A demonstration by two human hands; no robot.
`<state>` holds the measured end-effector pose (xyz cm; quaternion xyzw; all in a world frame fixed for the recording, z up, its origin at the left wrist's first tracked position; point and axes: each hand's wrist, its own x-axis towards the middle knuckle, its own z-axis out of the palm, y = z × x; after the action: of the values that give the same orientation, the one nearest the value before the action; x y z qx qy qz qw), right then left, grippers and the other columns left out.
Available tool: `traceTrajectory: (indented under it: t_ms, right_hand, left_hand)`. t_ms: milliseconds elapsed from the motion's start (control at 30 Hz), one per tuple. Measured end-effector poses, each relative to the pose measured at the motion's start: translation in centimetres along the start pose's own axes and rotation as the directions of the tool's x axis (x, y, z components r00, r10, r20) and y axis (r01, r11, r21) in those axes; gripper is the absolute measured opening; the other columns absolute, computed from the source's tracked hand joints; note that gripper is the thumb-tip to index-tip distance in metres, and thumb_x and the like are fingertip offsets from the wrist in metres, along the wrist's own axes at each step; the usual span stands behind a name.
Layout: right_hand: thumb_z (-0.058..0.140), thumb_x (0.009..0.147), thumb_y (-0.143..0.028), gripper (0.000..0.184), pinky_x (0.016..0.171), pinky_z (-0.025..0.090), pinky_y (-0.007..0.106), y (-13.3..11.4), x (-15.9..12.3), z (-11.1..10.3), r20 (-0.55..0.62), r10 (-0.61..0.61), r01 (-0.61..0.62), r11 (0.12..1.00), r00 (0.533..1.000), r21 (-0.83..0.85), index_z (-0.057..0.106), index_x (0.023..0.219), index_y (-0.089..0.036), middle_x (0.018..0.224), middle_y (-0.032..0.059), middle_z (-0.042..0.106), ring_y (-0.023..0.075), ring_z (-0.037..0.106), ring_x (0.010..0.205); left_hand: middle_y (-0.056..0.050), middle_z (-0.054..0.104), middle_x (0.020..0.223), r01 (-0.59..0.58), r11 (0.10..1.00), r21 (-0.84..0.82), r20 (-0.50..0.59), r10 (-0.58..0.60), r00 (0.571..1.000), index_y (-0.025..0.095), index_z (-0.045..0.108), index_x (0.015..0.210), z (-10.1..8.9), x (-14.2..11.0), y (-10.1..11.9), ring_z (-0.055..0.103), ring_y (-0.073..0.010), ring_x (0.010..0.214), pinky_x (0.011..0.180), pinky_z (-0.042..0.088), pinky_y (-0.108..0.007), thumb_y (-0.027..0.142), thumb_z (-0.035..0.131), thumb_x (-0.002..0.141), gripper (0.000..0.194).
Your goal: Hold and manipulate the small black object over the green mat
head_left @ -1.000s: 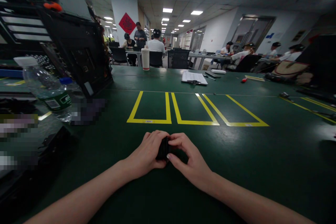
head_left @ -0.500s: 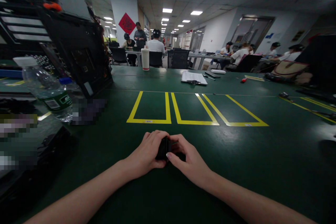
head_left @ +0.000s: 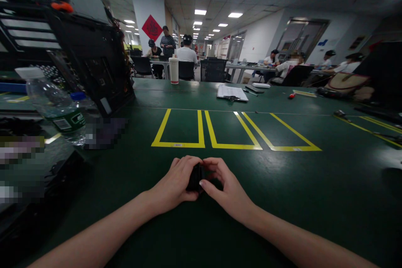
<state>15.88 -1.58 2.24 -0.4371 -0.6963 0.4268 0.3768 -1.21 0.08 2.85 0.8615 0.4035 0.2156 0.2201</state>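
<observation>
Black, small, largely hidden: box (head_left: 194,179) low and central, between both hands, near the close side of the green table (head_left: 314,188); resting on the surface or raised, cannot tell.

Left hand (head_left: 174,182) cupped around the left side of the box, fingers over the far side, thumb along the near side, apparently holding firmly and unmoved over the last second. Right hand (head_left: 230,190) half curled, narrow, thumb tip at the right edge of the box, index tip close to the upper right corner; pinching or merely touching, cannot tell.

Just changed: right fingers only, index arched slightly higher than half a second ago, thumb hardly shifted. Meaning, as a judgement: small finger work on the right side of the box, steadied from the left, rather than any carrying.

Just beyond, yellow tape (head_left: 235,147), same place as before. Farther back, clipboard (head_left: 232,92) and cup (head_left: 173,71). Well to the left, bottle (head_left: 52,96) and case (head_left: 94,58).
</observation>
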Motion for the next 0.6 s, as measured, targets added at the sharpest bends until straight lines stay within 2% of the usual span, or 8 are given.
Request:
traceTrajectory:
  t_ms: [167,333,433,500,600]
  right_hand:
    - [0.05,0.077,-0.021,0.025,0.077,0.046,0.032,-0.38,-0.06,-0.02,0.069,0.011,-0.011,1.0,0.998,0.008,0.045,0.102,-0.021,0.095,0.0024,0.053,0.015,0.053,0.086]
    - [0.052,0.073,-0.013,0.03,0.08,0.044,0.032,-0.34,-0.25,-0.04,0.031,-0.116,0.117,0.992,0.993,-0.054,0.044,0.101,-0.021,0.1,0.0032,0.049,0.0154,0.05,0.091]
    - [0.053,0.072,-0.012,0.024,0.081,0.043,0.032,-0.19,-0.3,-0.04,0.003,-0.191,0.19,0.974,0.982,-0.126,0.048,0.094,-0.02,0.103,0.0033,0.047,0.016,0.047,0.095]
    - [0.053,0.073,-0.014,0.02,0.082,0.043,0.032,-0.09,-0.28,-0.06,-0.005,-0.184,0.182,0.976,0.983,-0.116,0.048,0.092,-0.02,0.102,0.003,0.047,0.0155,0.048,0.095]
    - [0.053,0.074,-0.016,0.027,0.084,0.043,0.033,-0.08,-0.2,-0.11,-0.01,-0.102,0.102,0.993,0.995,-0.064,0.045,0.099,-0.021,0.103,0.0029,0.048,0.0152,0.049,0.094]
  left_hand:
    - [-0.005,0.045,0.11,-0.011,1.0,-0.026,0.066,0.012,0.998,0.023,0.032,0.112,-0.72,-0.07,0.32,0.044,-0.0222,0.095,0.079,0.038,-0.039,0.017,0.061,0.067,0.054]
    - [-0.004,0.045,0.111,-0.004,1.0,-0.03,0.059,0.006,0.998,0.024,0.032,0.113,-0.88,-0.08,0.36,0.044,-0.0225,0.097,0.08,0.038,-0.038,0.016,0.061,0.066,0.056]
    - [-0.004,0.044,0.113,-0.008,0.999,-0.039,0.068,0.01,0.998,0.025,0.032,0.113,-0.94,-0.09,0.34,0.044,-0.0223,0.098,0.08,0.038,-0.038,0.018,0.061,0.067,0.055]
    - [-0.004,0.044,0.113,-0.015,0.999,-0.034,0.066,0.018,0.998,0.024,0.032,0.113,-0.89,-0.08,0.34,0.044,-0.0219,0.097,0.08,0.038,-0.037,0.018,0.061,0.068,0.054]
    - [-0.004,0.046,0.11,-0.012,1.0,-0.014,0.032,0.012,0.999,0.024,0.033,0.112,-0.57,-0.03,0.28,0.045,-0.0216,0.095,0.078,0.038,-0.036,0.016,0.063,0.065,0.057]
